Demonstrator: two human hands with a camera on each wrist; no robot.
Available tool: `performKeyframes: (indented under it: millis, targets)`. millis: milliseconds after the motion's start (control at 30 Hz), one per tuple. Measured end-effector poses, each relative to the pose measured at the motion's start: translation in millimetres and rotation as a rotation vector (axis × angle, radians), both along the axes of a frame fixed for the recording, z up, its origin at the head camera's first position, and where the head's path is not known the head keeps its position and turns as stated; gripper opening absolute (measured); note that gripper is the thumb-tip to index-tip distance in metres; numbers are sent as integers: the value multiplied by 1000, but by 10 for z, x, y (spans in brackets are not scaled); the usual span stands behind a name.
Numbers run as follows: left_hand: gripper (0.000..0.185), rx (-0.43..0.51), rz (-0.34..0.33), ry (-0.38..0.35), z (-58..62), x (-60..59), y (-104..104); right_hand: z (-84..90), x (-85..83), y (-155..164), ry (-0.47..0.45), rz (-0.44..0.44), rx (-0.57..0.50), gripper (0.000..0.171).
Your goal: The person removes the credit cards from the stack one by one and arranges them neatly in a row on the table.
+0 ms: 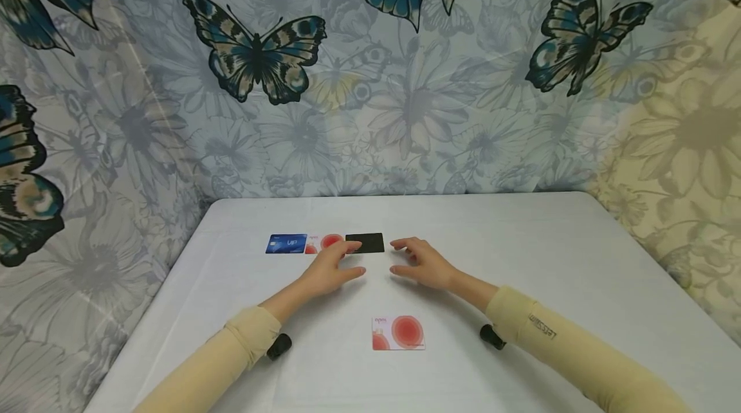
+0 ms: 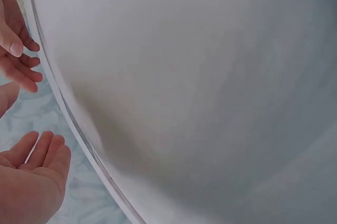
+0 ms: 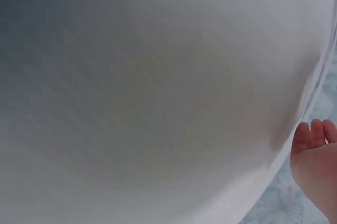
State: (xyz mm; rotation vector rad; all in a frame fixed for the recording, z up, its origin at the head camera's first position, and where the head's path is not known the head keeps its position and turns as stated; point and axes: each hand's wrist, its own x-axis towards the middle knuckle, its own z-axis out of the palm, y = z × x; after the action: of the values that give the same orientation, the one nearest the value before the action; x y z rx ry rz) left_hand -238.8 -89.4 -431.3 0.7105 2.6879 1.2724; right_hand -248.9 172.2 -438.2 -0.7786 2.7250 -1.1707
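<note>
A butterfly-printed curtain (image 1: 370, 78) hangs behind and to both sides, closing in a white table (image 1: 550, 271) with a smooth, matte top and rounded far corners. The person sits at the near edge, both arms in pale yellow sleeves (image 1: 556, 342) reaching forward over it.

Four cards lie flat on the table. Three sit in a row toward the back left: a blue card (image 1: 286, 244), a red-and-white card (image 1: 321, 243) touching or just beside it, and a black card (image 1: 366, 242) at the right end. A second red-and-white card (image 1: 398, 332) lies alone, nearer the person, well apart from the row.

The left hand (image 1: 332, 269) hovers low with fingers loosely extended, its fingertips over the seam between the row's red-and-white card and the black card; whether they touch I cannot tell. The right hand (image 1: 421, 263) is just beside the black card's right end, fingers relaxed and spread. Neither hand holds anything.

The black card looks like thin, stiff plastic: very light, slick, and lying flush on a smooth surface, so I judge it hard to pinch from above. Sliding it or lifting one short edge with a fingertip seems the likeliest way to take hold. The wrist views show only blurred table and fingers.
</note>
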Motion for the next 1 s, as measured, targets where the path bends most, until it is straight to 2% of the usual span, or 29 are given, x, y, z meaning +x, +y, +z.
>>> performKeyframes:
  millis: [233, 667, 1000]
  targets:
    - [56, 22, -9, -16, 17, 157, 55, -4, 192, 26, -34, -4, -12, 53]
    - [54, 8, -83, -28, 37, 372, 88, 37, 476, 131, -99, -7, -7, 52]
    - [54, -16, -139, -59, 20, 577, 88, 17, 673, 221, -76, 13, -15, 49]
